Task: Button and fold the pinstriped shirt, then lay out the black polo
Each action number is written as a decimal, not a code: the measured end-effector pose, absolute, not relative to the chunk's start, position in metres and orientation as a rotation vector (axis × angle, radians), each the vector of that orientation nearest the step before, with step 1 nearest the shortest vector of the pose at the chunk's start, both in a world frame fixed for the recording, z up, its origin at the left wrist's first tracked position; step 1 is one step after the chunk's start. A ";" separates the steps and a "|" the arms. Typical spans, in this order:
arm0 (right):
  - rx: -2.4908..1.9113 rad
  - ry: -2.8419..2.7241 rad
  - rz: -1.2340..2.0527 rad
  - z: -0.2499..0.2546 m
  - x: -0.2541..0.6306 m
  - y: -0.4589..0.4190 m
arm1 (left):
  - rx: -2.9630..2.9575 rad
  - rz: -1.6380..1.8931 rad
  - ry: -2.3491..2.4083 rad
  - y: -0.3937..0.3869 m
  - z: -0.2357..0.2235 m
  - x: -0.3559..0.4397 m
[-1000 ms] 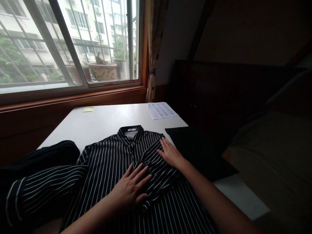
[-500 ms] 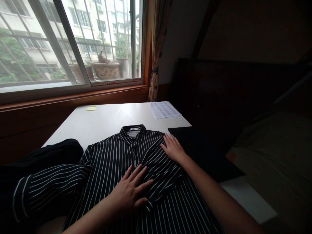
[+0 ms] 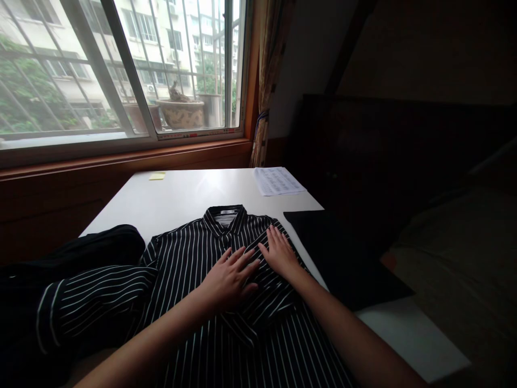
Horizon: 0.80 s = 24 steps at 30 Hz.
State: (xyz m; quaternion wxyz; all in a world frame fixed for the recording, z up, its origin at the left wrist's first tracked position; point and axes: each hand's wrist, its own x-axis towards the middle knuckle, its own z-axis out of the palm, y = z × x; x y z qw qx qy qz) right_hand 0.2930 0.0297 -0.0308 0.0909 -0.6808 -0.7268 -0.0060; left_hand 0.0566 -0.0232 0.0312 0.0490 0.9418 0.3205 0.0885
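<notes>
A black shirt with white stripes [image 3: 181, 264] lies front up on the white table [image 3: 177, 188], its collar toward the window. The sleeve on the right is folded across the chest, its cuff near the middle of the shirt. My left hand [image 3: 230, 277] rests on the folded sleeve and shirt front, fingers spread. Flat on the upper part of that sleeve, near the shoulder, lies my right hand [image 3: 280, 250] with its fingers stretched out. The other sleeve [image 3: 100, 296] extends to the left over dark cloth.
A black bundle [image 3: 109, 245] sits at the table's left side. To the right of the shirt lies a flat black sheet [image 3: 343, 264]. Printed papers [image 3: 278, 180] and a yellow sticky note [image 3: 157, 175] are at the far edge, below the barred window.
My left hand has moved up the shirt, closer to my right hand. My right hand has shifted slightly inward from the shoulder edge. The view has turned slightly left.
</notes>
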 end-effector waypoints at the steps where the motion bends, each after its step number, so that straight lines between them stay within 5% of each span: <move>1: -2.023 -2.161 -0.019 -0.030 0.295 0.031 | 2.862 0.278 1.009 -0.015 0.023 0.059; 24: -2.022 -2.212 -0.021 -0.025 0.308 0.043 | 2.855 0.172 1.141 0.077 -0.010 0.009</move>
